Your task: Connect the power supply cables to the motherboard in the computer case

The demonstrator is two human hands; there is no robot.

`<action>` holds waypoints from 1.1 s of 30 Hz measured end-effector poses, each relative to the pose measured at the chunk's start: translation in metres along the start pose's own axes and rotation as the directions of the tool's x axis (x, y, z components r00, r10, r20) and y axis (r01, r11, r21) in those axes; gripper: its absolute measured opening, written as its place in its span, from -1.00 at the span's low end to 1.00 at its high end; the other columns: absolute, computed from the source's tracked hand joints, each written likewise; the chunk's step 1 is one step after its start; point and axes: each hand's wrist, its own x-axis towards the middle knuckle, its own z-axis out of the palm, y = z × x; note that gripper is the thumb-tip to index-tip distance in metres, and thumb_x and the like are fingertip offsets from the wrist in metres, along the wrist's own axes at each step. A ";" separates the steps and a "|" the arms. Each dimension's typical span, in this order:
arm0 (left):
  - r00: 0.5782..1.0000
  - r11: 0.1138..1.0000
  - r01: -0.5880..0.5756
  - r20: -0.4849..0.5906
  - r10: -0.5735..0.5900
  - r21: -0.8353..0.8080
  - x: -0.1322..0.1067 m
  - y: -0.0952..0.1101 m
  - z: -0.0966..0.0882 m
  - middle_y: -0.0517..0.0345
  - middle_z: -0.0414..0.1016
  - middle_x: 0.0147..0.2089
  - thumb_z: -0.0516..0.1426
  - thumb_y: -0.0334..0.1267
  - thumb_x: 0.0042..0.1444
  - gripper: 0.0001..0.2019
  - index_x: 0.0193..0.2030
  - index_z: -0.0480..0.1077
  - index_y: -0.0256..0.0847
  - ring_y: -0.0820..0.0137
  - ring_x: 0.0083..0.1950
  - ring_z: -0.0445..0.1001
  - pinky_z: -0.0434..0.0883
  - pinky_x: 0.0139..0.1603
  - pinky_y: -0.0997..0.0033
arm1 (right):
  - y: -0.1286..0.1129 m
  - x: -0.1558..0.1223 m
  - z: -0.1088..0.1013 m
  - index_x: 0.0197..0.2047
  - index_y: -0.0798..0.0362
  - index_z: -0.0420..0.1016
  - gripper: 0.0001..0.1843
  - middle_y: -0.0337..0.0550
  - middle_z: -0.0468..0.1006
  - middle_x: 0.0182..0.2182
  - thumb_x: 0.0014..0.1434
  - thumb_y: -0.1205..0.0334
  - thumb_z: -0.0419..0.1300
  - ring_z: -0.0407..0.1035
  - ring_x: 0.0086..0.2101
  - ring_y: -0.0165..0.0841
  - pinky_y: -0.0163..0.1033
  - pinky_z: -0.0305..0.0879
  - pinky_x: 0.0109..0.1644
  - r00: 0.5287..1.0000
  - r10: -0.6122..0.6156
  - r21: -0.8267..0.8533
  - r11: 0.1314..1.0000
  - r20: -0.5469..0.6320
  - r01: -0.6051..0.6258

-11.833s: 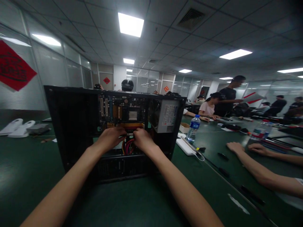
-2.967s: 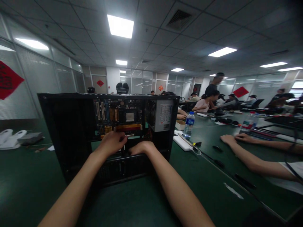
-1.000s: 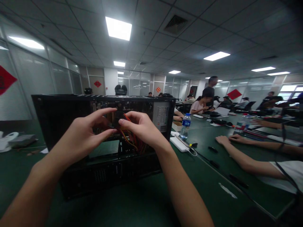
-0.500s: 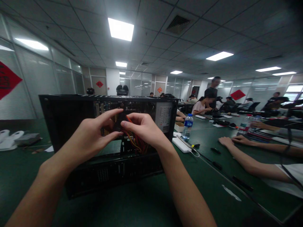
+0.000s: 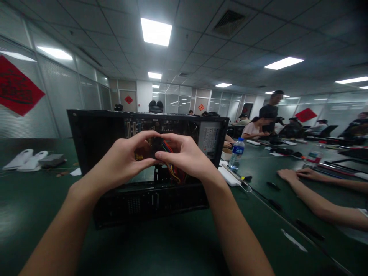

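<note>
An open black computer case (image 5: 120, 212) stands on the green table in front of me. Before its opening, my right hand (image 5: 191, 157) pinches a dark cable connector (image 5: 156, 145) between thumb and fingers. Coloured wires (image 5: 174, 172), red, yellow and black among them, run from it down into the case. My left hand (image 5: 122, 157) curls round the connector's other side, its thumb and fingertips at the connector. Behind the hands, part of the motherboard (image 5: 169, 125) shows. A silver power supply (image 5: 208, 140) with a label sits inside at the right.
A water bottle (image 5: 236, 154) and a white power strip (image 5: 228, 175) are right of the case. Another person's forearm (image 5: 313, 199) rests on the table farther right. White slipper-like objects (image 5: 31, 160) and a grey box (image 5: 51, 160) lie at the left.
My left fingers have closed in on the connector, and the two hands' fingertips now meet. The whole view has shifted, so the case appears farther right.
</note>
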 end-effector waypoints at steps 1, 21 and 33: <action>1.000 1.000 -0.005 0.001 0.005 0.004 0.000 0.000 0.000 0.11 0.59 -0.26 0.21 -0.06 0.14 -0.45 0.24 0.31 -0.19 0.30 -0.26 0.57 0.51 -0.24 0.38 | -0.001 0.000 0.001 0.09 0.11 0.53 -0.52 -0.10 0.63 -0.09 0.08 0.25 0.37 0.51 -0.09 -0.26 -0.10 0.46 0.01 1.000 -0.004 -0.017 1.000 0.000 0.004; 0.995 0.994 -0.054 0.088 0.045 0.093 0.005 -0.051 0.005 -0.06 0.51 0.19 0.24 0.02 0.12 -0.43 0.22 0.37 -0.19 0.14 0.15 0.51 0.45 0.19 0.12 | 0.071 0.014 -0.009 0.16 -0.07 0.50 -0.62 -0.02 0.43 0.16 0.43 0.31 -0.03 0.33 0.11 -0.25 -0.05 0.36 0.20 0.855 -0.438 -0.845 0.312 0.279 0.435; 0.989 0.933 -0.115 -0.046 0.138 0.342 0.010 -0.064 0.037 -0.02 0.58 -0.05 0.15 -0.33 0.17 -0.83 -0.13 0.53 -0.19 0.22 -0.05 0.57 0.52 -0.01 0.23 | 0.059 0.013 -0.009 0.05 0.06 0.50 -0.69 0.04 0.49 -0.04 0.35 0.39 0.02 0.36 0.01 -0.21 -0.18 0.38 -0.04 0.982 -0.114 -0.940 0.289 0.153 0.180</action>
